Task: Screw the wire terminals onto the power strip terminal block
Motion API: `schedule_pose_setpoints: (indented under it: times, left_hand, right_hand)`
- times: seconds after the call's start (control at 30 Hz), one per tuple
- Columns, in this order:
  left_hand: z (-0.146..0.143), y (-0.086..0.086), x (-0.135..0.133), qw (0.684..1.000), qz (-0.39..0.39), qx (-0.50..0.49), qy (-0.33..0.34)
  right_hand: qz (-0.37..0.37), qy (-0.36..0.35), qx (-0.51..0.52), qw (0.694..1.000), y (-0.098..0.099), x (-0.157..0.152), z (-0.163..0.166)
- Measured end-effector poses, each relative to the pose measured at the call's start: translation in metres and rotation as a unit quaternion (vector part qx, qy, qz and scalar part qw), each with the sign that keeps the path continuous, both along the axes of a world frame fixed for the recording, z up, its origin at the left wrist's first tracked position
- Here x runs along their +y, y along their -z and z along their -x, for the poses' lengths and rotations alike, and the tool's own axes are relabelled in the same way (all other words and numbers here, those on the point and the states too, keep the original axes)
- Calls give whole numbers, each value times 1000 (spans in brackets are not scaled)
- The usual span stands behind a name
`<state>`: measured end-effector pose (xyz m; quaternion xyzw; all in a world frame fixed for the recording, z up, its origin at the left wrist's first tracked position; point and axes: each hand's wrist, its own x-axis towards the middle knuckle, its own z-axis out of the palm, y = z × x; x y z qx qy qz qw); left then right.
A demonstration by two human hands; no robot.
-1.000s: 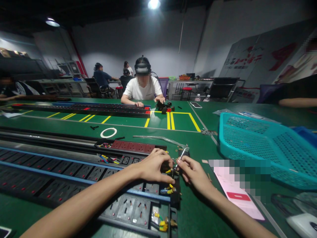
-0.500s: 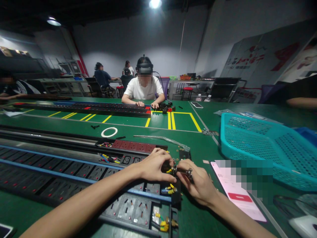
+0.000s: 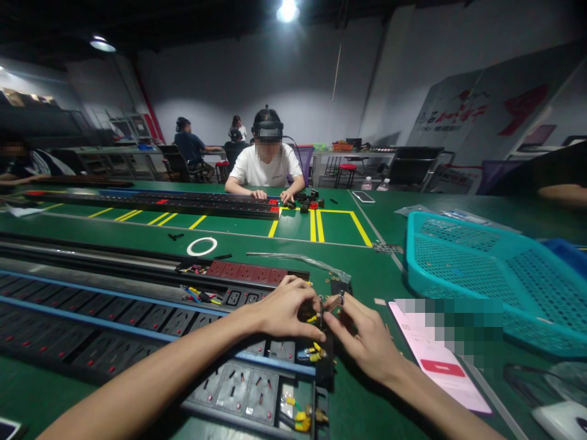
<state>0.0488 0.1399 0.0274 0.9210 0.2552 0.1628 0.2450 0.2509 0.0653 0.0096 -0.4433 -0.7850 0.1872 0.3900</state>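
Left hand (image 3: 287,310) is seen curled tight around the dark end block (image 3: 308,313) of a long black power distribution unit (image 3: 233,385), and whatever is gripped there is hidden by the fingers, so it cannot be told! A small metal fitting (image 3: 340,300) is pinched in the right hand (image 3: 362,333), just above yellow-sleeved wire terminals (image 3: 312,353). That unit is laid along the near green workbench (image 3: 362,397), sockets up, running off to the left. Beyond the hands, a white ring (image 3: 202,246) and a clear plastic strip (image 3: 293,258) are spotted, with a turquoise mesh basket (image 3: 458,256) over on the right. Far down the bench, another long power strip (image 3: 151,205) is touched by a person in a white T-shirt (image 3: 266,168).
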Motion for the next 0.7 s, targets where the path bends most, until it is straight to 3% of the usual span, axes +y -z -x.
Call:
schedule_pose_setpoints:
  times: [0.23,0.4,0.6,0.7]
  left_hand:
    - [0,1,1,1000,-3,-1,7]
    - [0,0,0,1000,5,1,-7]
    - [0,1,0,1000,12,2,-5]
    - [0,1,0,1000,11,4,-3]
  right_hand:
    - [14,-57,-3,998,-10,-5,2]
    - [60,11,68,996,-2,-2,5]
    - [215,60,252,942,17,10,7]
    - [245,64,282,926,25,17,8]
